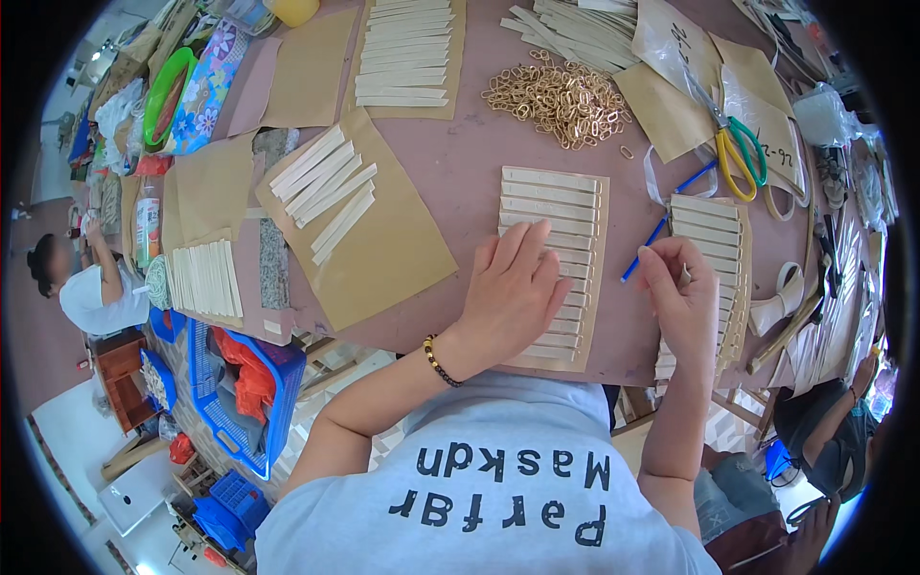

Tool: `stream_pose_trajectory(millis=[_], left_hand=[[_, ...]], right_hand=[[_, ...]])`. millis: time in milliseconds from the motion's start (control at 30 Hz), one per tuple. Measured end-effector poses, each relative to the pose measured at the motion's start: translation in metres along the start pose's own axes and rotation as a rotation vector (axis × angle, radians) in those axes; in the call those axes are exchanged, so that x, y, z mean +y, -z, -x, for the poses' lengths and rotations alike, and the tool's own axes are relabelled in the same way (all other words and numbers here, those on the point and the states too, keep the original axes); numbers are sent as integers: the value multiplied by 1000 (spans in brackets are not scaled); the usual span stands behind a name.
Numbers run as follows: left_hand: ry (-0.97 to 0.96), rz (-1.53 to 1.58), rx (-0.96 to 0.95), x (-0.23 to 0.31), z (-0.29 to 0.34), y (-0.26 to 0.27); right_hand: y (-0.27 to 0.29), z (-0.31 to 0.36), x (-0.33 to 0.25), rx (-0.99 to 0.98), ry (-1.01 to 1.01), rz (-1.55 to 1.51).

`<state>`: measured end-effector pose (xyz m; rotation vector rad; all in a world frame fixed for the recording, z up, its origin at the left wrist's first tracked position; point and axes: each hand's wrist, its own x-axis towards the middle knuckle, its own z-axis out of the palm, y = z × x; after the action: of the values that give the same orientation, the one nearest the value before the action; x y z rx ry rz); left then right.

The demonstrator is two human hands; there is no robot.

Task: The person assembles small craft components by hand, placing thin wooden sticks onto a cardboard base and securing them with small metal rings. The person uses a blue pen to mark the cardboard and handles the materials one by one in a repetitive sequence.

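Observation:
My left hand (513, 292) rests palm down with fingers stretched over a brown card (591, 316). Pale strips (537, 204) lie across that card in a row, and small gold-coloured links line their right ends. To the right, my right hand (685, 297) is closed, thumb and fingertips together beside a blue pen (661, 230). A small shiny bit shows among its fingers, too small to name. Just behind that hand is a second card of pale strips (707, 230). A heap of gold-coloured oval links (561, 101) lies farther back on the table.
Scissors (733, 144) with yellow and green handles lie at the back right. A brown card (383, 249) with loose strips is left of my left hand. More strips and cards cover the far side. A blue basket (240, 393) stands below the left edge; other people are at both sides.

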<state>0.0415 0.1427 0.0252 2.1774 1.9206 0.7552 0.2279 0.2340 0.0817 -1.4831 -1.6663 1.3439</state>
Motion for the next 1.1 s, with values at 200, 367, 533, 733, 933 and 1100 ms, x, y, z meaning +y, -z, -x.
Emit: stream_pose_trajectory(millis=[200, 367, 533, 733, 933, 1100], left_hand=[[-3, -27, 2, -1, 0, -6], [20, -2, 22, -3, -13, -5], [59, -8, 32, -11, -32, -10], [30, -65, 6, -12, -39, -15], [-27, 9, -17, -12, -25, -5], [-23, -22, -13, -18, -1, 1]], right_hand=[[2, -2, 5, 71, 82, 230], [8, -5, 7, 112, 144, 536], [8, -6, 9, 159, 207, 812], [7, -9, 17, 83, 250, 986], [-6, -12, 30, 21, 426, 1287], [2, -18, 37, -50, 625, 1468]])
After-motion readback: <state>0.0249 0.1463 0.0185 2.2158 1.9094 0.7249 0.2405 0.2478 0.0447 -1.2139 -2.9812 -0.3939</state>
